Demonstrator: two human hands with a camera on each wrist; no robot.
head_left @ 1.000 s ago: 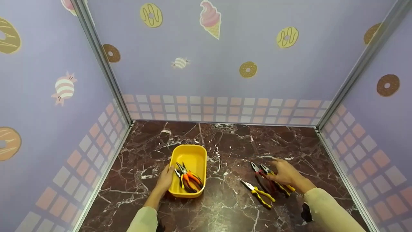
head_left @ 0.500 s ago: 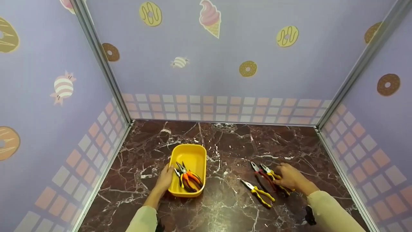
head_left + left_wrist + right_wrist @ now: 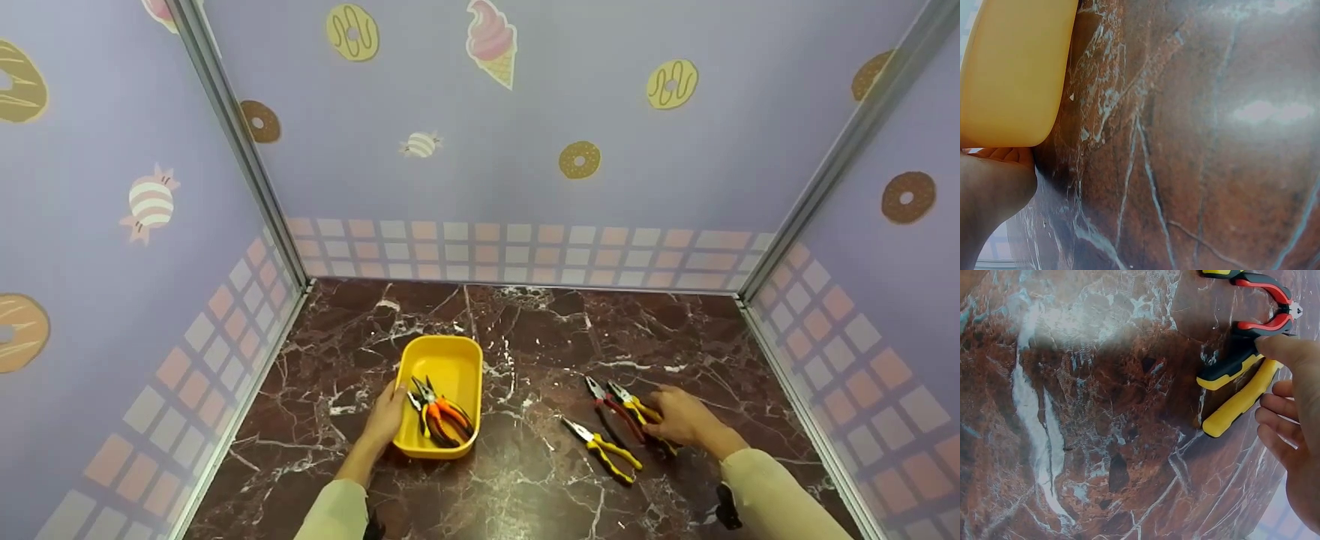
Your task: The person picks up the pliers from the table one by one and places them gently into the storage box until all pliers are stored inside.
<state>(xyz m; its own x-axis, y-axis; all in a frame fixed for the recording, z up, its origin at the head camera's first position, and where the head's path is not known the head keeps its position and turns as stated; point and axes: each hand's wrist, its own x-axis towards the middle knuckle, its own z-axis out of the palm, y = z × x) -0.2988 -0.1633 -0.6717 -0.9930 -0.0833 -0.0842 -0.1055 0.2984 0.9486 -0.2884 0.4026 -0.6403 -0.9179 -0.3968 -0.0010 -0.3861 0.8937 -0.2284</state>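
Note:
My left hand grips the left side of a yellow plastic box, its fingers along the outer wall. Inside the box lie orange-and-black pliers and a second pair with yellow-black handles, partly overlapped. On the right, my right hand pinches yellow-and-black combination pliers lying on the table; the right wrist view shows the thumb over their handles. Beside them are red-and-black pliers. Nearer the front lie yellow-handled long-nose pliers with slightly spread handles.
Everything rests on a dark red marbled tabletop. Purple panels printed with sweets enclose it at the back and both sides, joined by metal corner posts.
My right hand has drawn back a little to the right and closed its fingers around the yellow-and-black pliers. The left hand and the box have stayed in place.

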